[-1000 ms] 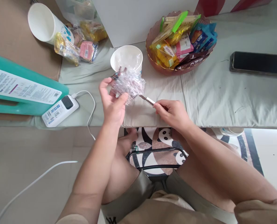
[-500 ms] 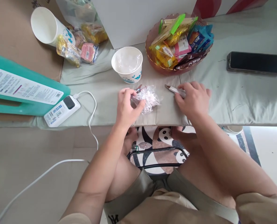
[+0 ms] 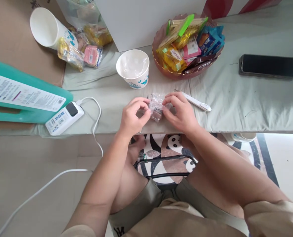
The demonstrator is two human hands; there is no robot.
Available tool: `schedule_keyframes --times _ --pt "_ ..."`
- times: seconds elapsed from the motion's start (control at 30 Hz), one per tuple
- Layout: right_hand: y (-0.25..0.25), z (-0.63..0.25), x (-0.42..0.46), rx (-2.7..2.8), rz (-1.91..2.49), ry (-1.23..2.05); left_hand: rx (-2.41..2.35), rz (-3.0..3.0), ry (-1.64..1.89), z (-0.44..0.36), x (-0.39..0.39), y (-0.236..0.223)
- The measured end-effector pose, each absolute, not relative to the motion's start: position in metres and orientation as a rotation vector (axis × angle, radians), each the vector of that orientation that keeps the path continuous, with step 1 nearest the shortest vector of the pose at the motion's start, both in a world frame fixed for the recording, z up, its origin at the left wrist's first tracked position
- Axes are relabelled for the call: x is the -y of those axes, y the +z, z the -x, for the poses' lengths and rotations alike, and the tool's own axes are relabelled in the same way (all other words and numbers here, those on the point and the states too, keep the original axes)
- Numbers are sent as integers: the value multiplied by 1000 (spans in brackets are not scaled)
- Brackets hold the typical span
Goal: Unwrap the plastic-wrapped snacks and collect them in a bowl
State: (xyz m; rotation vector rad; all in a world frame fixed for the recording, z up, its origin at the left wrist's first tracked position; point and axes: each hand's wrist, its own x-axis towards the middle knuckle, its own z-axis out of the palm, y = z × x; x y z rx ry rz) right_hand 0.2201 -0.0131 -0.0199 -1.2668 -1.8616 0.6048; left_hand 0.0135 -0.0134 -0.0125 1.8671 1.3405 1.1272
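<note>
A crinkled clear plastic packet point(image 3: 156, 107) with something dark inside lies on the cloth near the table's front edge. From its left side my left hand point(image 3: 134, 115) pinches the plastic between thumb and fingers. My right hand point(image 3: 179, 112) grips the packet's right edge the same way. Just beyond my right hand rests a white utility knife point(image 3: 198, 101), its blade end partly hidden behind my fingers. A white paper cup point(image 3: 134, 70) with blue print, lined with clear plastic, stands behind the packet.
Behind and to the right sits a brown bowl point(image 3: 172, 75) of snack packets. A black phone-like device point(image 3: 267, 65) lies at right. At left are a power bank point(image 3: 65, 118) with a white cable, a green jug point(image 3: 38, 93), wrapped snacks point(image 3: 92, 56) and a tipped paper cup point(image 3: 47, 28).
My right hand has let go of the utility knife, leaving it on the cloth, and moved left to the packet. The packet has been turned between my hands.
</note>
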Motion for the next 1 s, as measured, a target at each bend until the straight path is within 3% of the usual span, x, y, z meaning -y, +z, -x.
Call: schedule_keyframes --times 0.37,0.7,0.87,1.0 --pt "-13 -238 9 1589 1231 716 -1331 -928 1532 -10 0 -6" --pt "-12 -242 8 1339 1225 829 -1473 -747 1537 11 -6 -11" --pt "-9 -236 9 1241 1099 832 -1582 -1343 1871 5 1 -11" --pt "-1 -229 18 1314 886 1024 -1424 -2130 1511 -16 12 -2"
